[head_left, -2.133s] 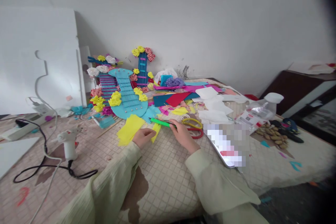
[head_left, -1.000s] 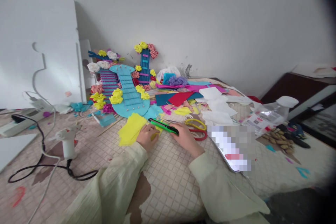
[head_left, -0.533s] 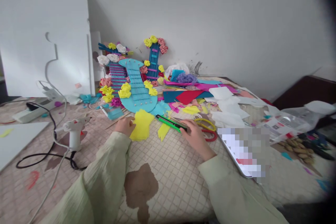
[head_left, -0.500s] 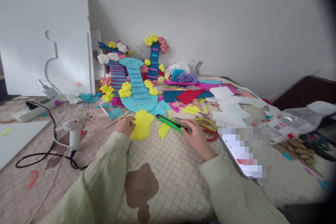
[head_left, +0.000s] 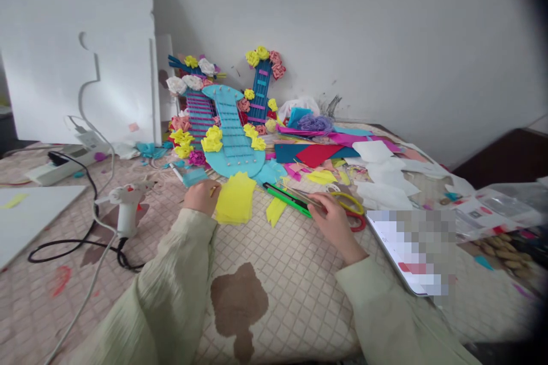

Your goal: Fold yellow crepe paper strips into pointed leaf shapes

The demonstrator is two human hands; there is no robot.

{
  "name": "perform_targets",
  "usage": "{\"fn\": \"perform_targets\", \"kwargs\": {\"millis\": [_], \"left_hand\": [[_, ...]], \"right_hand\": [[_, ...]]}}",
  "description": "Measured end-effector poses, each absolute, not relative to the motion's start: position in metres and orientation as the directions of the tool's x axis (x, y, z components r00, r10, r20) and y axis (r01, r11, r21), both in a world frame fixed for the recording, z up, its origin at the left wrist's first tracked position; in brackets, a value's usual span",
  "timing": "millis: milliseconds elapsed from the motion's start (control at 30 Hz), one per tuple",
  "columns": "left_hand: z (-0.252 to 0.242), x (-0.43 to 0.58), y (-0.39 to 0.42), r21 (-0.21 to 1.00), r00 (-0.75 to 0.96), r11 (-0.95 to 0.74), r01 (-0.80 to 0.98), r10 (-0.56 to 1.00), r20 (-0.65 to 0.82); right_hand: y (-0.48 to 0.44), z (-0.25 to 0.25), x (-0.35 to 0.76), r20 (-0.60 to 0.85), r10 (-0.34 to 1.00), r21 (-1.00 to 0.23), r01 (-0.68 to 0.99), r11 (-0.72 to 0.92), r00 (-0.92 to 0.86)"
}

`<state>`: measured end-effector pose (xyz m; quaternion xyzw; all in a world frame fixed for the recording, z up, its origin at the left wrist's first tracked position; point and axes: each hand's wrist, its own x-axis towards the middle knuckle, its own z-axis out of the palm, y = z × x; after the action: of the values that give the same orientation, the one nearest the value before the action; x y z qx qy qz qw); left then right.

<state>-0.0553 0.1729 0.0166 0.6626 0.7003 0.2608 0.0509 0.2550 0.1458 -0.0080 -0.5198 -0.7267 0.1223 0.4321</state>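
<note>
My left hand [head_left: 200,196] is closed on the left edge of a yellow paper sheet [head_left: 236,199] that lies on the checked cloth. A small cut yellow strip [head_left: 275,211] lies just right of the sheet. My right hand [head_left: 333,220] has its fingers curled on the rear end of a green utility knife [head_left: 286,198], which lies low on the cloth with its tip pointing left and away from me. Scissors with yellow and red handles [head_left: 351,206] lie right behind my right hand.
A blue guitar-shaped craft with paper flowers [head_left: 233,137] stands behind the sheet. Coloured felt sheets [head_left: 317,153] and white pieces [head_left: 381,174] are piled at the back right. A glue gun [head_left: 126,205] with its cable, a power strip [head_left: 64,159] and a white foam board [head_left: 77,51] are at the left. A screen device [head_left: 411,251] lies at the right.
My left hand has moved from the small strip to the yellow sheet's left edge. The knife has come down onto the cloth. My view has shifted left.
</note>
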Motion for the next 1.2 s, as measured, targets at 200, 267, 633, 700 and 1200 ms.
{"fn": "perform_targets", "kwargs": {"millis": [200, 267, 633, 700, 1200], "left_hand": [[0.025, -0.050, 0.168, 0.655, -0.063, -0.150, 0.741, 0.955, 0.290], [0.026, -0.044, 0.165, 0.823, 0.006, -0.178, 0.540, 0.978, 0.207], [0.028, -0.011, 0.145, 0.975, 0.221, 0.017, 0.220, 0.973, -0.066], [0.026, -0.009, 0.144, 0.972, 0.205, 0.017, 0.234, 0.976, -0.067], [0.028, 0.009, 0.125, 0.948, 0.344, -0.038, 0.317, 0.936, -0.077]], "right_hand": [[0.152, 0.016, 0.239, 0.469, 0.863, -0.683, 0.543, 0.489, -0.187], [0.156, 0.029, 0.229, 0.422, 0.860, -0.708, 0.489, 0.510, -0.287], [0.147, 0.021, 0.221, 0.456, 0.765, -0.679, 0.377, 0.630, -0.455], [0.146, 0.017, 0.224, 0.466, 0.774, -0.693, 0.366, 0.621, -0.429], [0.137, 0.027, 0.218, 0.420, 0.790, -0.734, 0.345, 0.585, -0.447]]}}
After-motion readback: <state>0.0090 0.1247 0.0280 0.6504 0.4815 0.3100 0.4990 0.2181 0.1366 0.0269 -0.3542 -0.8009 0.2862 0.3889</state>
